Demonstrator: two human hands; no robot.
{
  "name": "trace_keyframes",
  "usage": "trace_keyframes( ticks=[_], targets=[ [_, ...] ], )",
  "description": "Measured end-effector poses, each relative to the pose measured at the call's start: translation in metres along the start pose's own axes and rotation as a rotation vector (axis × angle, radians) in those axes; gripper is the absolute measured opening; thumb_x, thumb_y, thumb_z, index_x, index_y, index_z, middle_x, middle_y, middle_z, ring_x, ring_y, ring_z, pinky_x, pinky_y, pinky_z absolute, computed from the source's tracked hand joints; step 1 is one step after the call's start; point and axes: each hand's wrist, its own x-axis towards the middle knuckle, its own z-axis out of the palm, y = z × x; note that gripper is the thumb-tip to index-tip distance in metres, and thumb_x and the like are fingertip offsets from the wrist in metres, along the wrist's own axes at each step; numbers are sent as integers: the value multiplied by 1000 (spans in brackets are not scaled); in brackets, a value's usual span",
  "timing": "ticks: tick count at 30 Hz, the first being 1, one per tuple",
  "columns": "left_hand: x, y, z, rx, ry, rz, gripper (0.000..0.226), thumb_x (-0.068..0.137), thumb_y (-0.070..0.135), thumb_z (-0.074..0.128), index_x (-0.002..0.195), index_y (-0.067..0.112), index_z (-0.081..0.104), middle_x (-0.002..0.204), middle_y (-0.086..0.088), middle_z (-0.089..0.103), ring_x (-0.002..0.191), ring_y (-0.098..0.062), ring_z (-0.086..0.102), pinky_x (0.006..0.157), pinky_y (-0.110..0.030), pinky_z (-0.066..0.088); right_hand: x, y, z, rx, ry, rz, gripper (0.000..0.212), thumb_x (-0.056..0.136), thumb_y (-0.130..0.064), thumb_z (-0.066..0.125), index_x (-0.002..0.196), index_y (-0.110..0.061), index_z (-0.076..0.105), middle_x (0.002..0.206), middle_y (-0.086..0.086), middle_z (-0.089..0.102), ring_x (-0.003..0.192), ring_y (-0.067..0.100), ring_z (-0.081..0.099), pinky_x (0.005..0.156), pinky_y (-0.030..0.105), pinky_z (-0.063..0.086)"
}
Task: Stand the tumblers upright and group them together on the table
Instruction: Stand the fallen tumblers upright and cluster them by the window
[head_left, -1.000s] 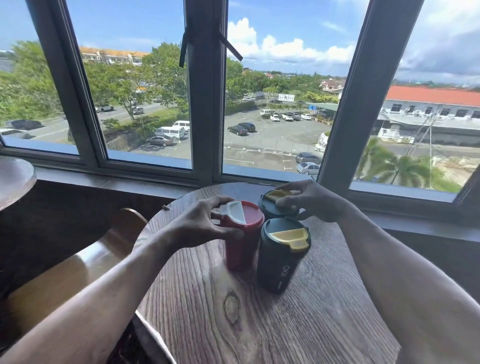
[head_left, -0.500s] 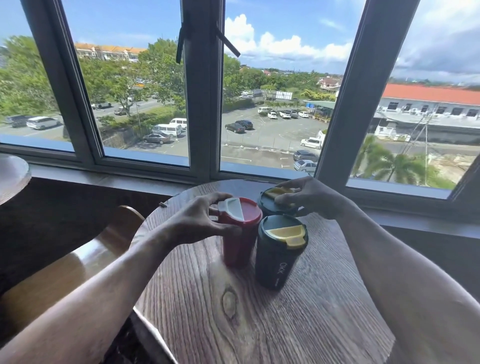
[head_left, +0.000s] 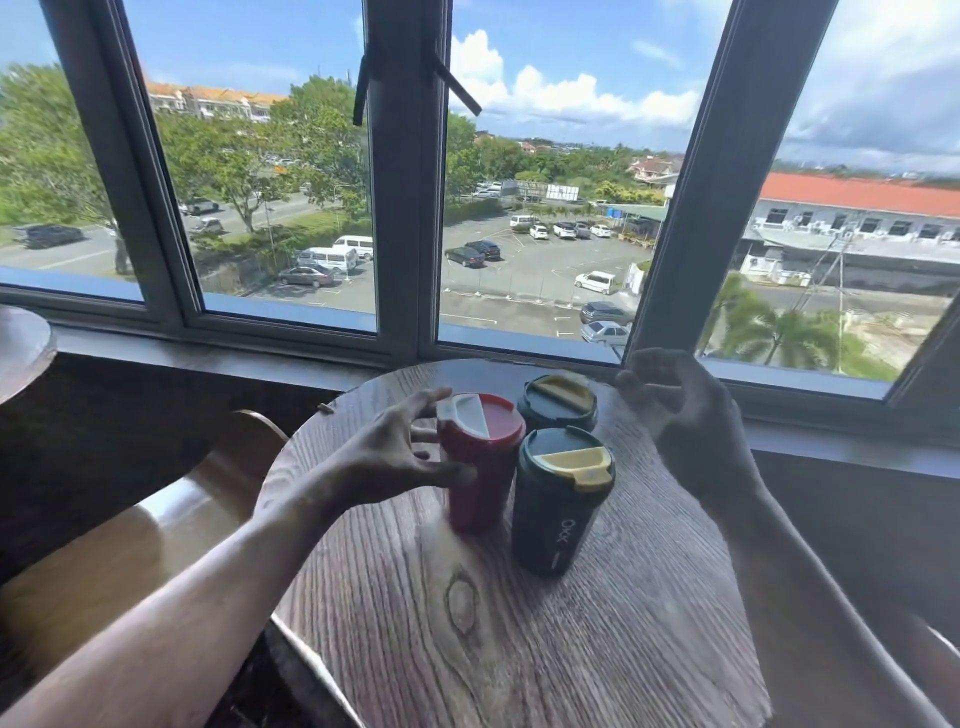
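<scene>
Standing upright in a tight cluster on the round wooden table (head_left: 519, 649): three tumblers. Red tumbler (head_left: 480, 462) with white flip lid sitting at left; near dark tumbler (head_left: 563, 499) with yellow lid just beside it on the right; far dark tumbler (head_left: 558, 402) sitting behind both, toward the window (head_left: 405, 208). None lying on its side in view.

Left hand (head_left: 400, 457) hovering at the red tumbler's left flank, fingers spread and loose, thumb looking to be brushing the wall, not wrapping it. Right hand (head_left: 680, 410) hanging well clear to the right of the far tumbler, fingers curled loosely around nothing.

Judging the task as essentially finished: all visible tumblers are upright and grouped. Remaining, at most, a small nudge to close gaps.
</scene>
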Motion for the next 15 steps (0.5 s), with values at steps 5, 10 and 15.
trace_keyframes(
  ticks=[5, 10, 15],
  targets=[
    [2, 3, 9, -57, 5, 35, 95, 54, 28, 89, 135, 30, 40, 113, 15, 59, 105, 0, 57, 81, -18, 54, -52, 7, 15, -200, -331, -8, 93, 59, -76, 72, 138, -39, 40, 133, -11, 51, 118, 9, 53, 97, 31, 46],
    [4, 2, 9, -53, 42, 38, 90, 52, 31, 93, 130, 33, 47, 113, 16, 63, 103, -4, 60, 84, -31, 56, -54, 22, 32, -141, -257, 34, 101, 49, -69, 81, 137, -40, 39, 129, -11, 56, 114, 12, 59, 97, 41, 51],
    [5, 0, 8, -60, 54, 41, 97, 45, 43, 92, 131, 35, 47, 120, 11, 63, 106, -7, 62, 89, -38, 56, -55, 20, 34, -25, -250, 30, 95, 53, -50, 90, 130, -45, 35, 121, -32, 49, 108, -1, 59, 97, 37, 52]
  ],
)
